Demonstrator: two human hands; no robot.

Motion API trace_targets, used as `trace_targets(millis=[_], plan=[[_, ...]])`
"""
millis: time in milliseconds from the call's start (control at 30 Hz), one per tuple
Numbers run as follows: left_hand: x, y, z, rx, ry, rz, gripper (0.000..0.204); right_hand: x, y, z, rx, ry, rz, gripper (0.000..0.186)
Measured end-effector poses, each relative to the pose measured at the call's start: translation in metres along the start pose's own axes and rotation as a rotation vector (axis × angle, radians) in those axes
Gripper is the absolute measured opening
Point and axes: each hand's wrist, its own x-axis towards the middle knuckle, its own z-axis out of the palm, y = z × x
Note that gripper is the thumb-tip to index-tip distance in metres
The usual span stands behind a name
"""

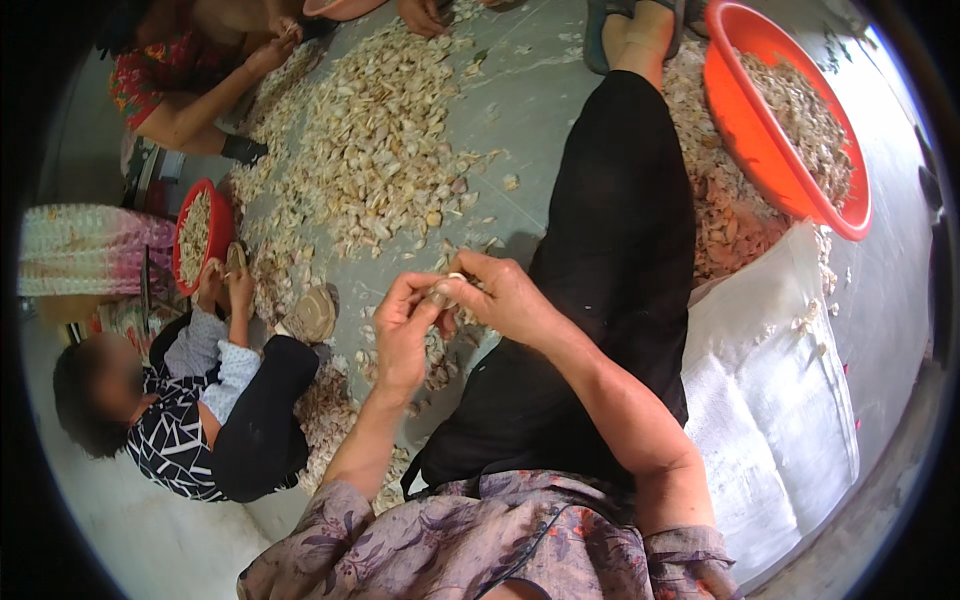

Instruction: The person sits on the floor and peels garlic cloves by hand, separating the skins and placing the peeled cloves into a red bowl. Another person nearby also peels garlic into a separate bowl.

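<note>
Small pale clove (457,276), partly hidden, pinched between fingertips of left grip (403,335) and right grip (515,305). Papery curved cloves (375,140) heaped on smooth grey floor (510,120); round orange basin (735,118), woven white sack (755,410) at right.

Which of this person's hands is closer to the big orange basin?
Right. The right hand is below and left of the orange basin in the picture; the left hand is farther left.

The left hand (402,335) and right hand (518,303) meet, fingers pinching a small whitish piece (457,276). Pale garlic cloves (385,150) lie in a big pile on the grey floor (520,120). On the right are a round orange plastic tub (738,125) and a white woven sack (755,400).
</note>
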Motion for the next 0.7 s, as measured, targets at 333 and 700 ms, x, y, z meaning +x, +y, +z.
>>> trace_targets(millis=[333,700], plan=[[-0.01,-0.001,0.006,-0.07,0.079,-0.036,0.008,-0.001,-0.009,-0.003,-0.19,-0.082,-0.102,0.031],[-0.002,-0.002,-0.002,-0.622,-0.024,-0.238,0.015,-0.002,0.0,0.0,0.078,0.058,-0.127,0.022]])
